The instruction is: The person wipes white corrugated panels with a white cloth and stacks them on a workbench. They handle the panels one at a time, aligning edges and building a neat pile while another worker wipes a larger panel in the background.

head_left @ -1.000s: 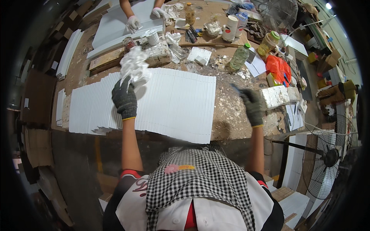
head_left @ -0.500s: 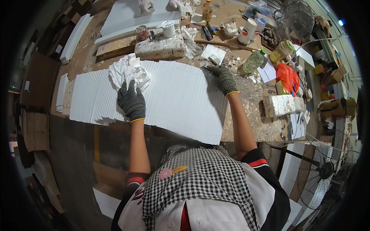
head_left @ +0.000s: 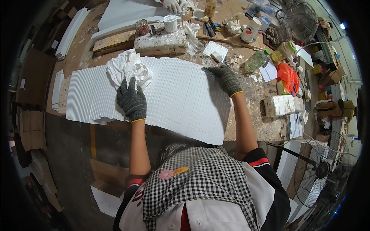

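A row of long white strips point(head_left: 181, 92) lies side by side across the near part of the worktable, stepped along its front edge. My left hand point(head_left: 132, 101), in a dark grey knitted glove, lies flat on them with its fingers stretched out. Its fingertips touch a crumpled white cloth point(head_left: 129, 68). At the right end of the row is my gloved right hand point(head_left: 227, 79), fingers bent around a small dark flat blade-like tool point(head_left: 207, 71). Most of that tool is hidden by the hand.
Behind the strips stands a paint-spattered white block point(head_left: 160, 45) bearing a jar point(head_left: 142, 27) and a white cup point(head_left: 170, 24). Another person's gloved hand point(head_left: 172, 6) is at the far side. Bottles, a red bag point(head_left: 288, 77) and a foam block point(head_left: 278, 106) lie rightward; a fan point(head_left: 322, 169) stands lower right.
My view has shifted slightly. My two hands keep nearly the same places on the strips. At the far side, the other person's hands have moved to the right.
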{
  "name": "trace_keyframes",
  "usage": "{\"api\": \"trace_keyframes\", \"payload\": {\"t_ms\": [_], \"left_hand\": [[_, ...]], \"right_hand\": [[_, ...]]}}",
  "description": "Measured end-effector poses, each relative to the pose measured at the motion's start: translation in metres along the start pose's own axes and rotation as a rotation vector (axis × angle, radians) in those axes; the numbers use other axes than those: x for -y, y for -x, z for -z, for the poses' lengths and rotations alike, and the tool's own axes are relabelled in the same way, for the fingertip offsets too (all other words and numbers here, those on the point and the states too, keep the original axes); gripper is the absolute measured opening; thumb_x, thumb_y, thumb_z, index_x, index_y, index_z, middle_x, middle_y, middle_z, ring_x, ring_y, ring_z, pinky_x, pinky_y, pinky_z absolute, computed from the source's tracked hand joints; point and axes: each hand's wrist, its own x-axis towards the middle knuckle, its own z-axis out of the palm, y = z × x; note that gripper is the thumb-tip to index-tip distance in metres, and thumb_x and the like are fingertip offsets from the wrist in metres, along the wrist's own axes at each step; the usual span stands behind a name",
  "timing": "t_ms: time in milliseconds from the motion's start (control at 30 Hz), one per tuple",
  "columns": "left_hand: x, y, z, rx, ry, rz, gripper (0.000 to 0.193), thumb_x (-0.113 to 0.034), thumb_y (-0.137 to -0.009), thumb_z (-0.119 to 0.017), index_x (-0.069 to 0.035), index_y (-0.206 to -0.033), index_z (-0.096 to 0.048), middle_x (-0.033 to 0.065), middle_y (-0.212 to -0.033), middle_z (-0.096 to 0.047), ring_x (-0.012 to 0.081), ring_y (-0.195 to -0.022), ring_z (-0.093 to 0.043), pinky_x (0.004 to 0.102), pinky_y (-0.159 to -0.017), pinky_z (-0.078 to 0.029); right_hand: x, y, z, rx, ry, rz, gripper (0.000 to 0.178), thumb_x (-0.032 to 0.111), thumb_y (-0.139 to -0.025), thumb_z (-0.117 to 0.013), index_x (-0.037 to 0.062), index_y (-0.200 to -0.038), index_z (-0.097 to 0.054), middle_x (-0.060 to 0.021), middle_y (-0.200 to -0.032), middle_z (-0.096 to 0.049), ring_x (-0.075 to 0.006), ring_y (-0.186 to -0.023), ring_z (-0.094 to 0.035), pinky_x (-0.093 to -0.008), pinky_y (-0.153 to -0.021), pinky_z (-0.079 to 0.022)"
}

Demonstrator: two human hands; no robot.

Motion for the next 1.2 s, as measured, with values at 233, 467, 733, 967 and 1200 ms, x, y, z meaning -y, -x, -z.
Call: {"api": "trace_keyframes", "payload": {"t_ms": [233, 467, 733, 967, 1200], "left_hand": [[0.001, 0.001, -0.002, -0.018, 0.000, -0.012, 0.048, -0.028, -0.089, -0.078, -0.024, -0.137, -0.069, 0.0088, -0.144, -0.062, 0.0340, -0.130, -0.059, 0.0537, -0.107, -0.049], [0.002, 0.000, -0.001, -0.006, 0.005, -0.013, 0.049, -0.027, -0.089, -0.079, -0.023, -0.137, -0.068, 0.0093, -0.144, -0.063, 0.0343, -0.129, -0.059, 0.0529, -0.108, -0.049], [0.001, 0.000, 0.001, -0.010, 0.019, -0.022, 0.047, -0.027, -0.090, -0.078, -0.022, -0.136, -0.069, 0.0103, -0.144, -0.063, 0.0340, -0.129, -0.060, 0.0524, -0.108, -0.050], [0.002, 0.000, -0.001, -0.006, 0.006, -0.014, 0.046, -0.029, -0.091, -0.077, -0.022, -0.136, -0.070, 0.0095, -0.144, -0.063, 0.0340, -0.130, -0.059, 0.0530, -0.108, -0.049], [0.001, 0.000, 0.000, 0.002, -0.009, -0.006, 0.045, -0.030, -0.092, -0.076, -0.024, -0.136, -0.069, 0.0094, -0.143, -0.063, 0.0336, -0.129, -0.060, 0.0532, -0.107, -0.050]], "right_hand": [[-0.004, -0.002, 0.003, -0.024, 0.020, 0.022, 0.045, -0.005, -0.092, -0.063, 0.0142, -0.131, -0.075, -0.0209, -0.112, -0.075, -0.0394, -0.098, -0.068, -0.0457, -0.095, -0.055], [-0.006, -0.002, 0.000, -0.032, 0.069, 0.028, 0.046, -0.006, -0.091, -0.063, 0.0143, -0.131, -0.075, -0.0206, -0.111, -0.075, -0.0384, -0.097, -0.069, -0.0458, -0.094, -0.055], [-0.001, 0.002, 0.004, 0.009, 0.008, 0.012, 0.042, -0.001, -0.094, -0.065, 0.0157, -0.131, -0.076, -0.0192, -0.111, -0.075, -0.0363, -0.097, -0.070, -0.0454, -0.093, -0.055], [0.006, 0.006, 0.010, 0.028, 0.073, 0.020, 0.040, 0.003, -0.095, -0.066, 0.0184, -0.131, -0.076, -0.0177, -0.108, -0.075, -0.0342, -0.093, -0.070, -0.0450, -0.090, -0.056], [0.013, 0.014, 0.016, 0.065, 0.011, 0.008, 0.039, 0.006, -0.096, -0.067, 0.0200, -0.132, -0.076, -0.0177, -0.105, -0.075, -0.0338, -0.091, -0.070, -0.0456, -0.090, -0.057]]}}
